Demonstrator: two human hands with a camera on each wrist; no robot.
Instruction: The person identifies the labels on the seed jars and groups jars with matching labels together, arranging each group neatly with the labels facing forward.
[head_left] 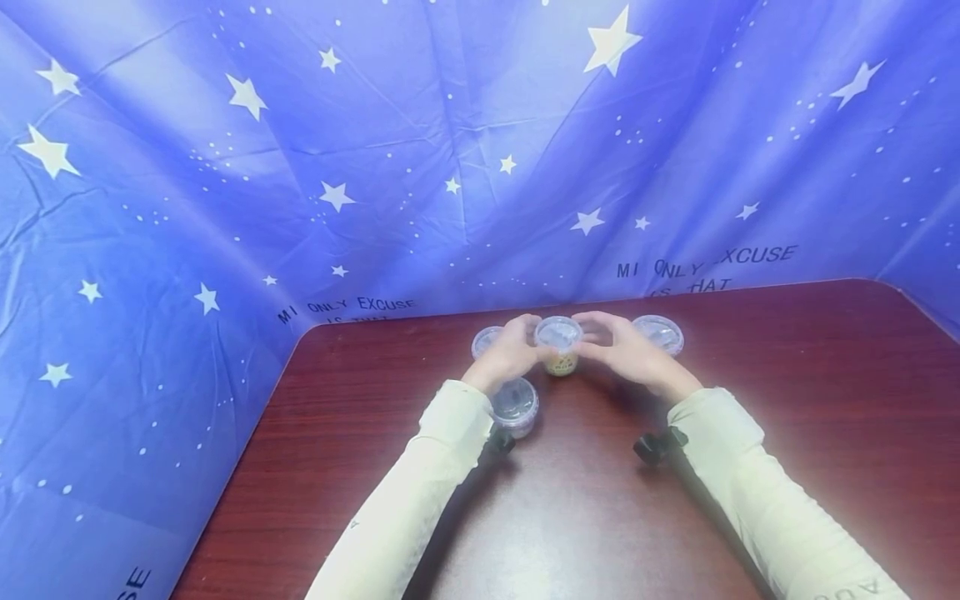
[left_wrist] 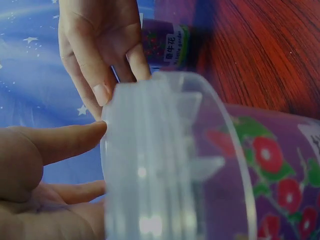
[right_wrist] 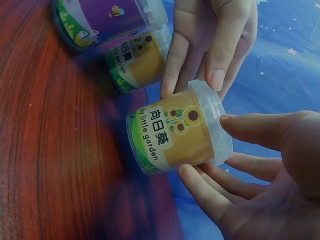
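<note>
A lidded plastic cup (head_left: pixel 561 362) with a yellow sunflower label, printed "My little garden", stands upright between both hands. My left hand (head_left: pixel 512 357) touches it with thumb and fingers from the left, near the clear lid. From the other side my right hand (head_left: pixel 621 343) has its thumb at the lid (right_wrist: pixel 220 135) and fingertips along the cup's wall. Whether the base rests on the table cannot be told. Close by my left wrist is a purple cup (left_wrist: pixel 280 170) with red flowers, which hides the yellow cup in the left wrist view.
Behind my left hand stands another lidded cup (head_left: pixel 486 340); one more (head_left: pixel 657 332) is behind my right hand. The right wrist view also has a second sunflower cup (right_wrist: pixel 140 57). The dark red table (head_left: pixel 585 500) meets a blue star-patterned cloth (head_left: pixel 420 167) at its far edge.
</note>
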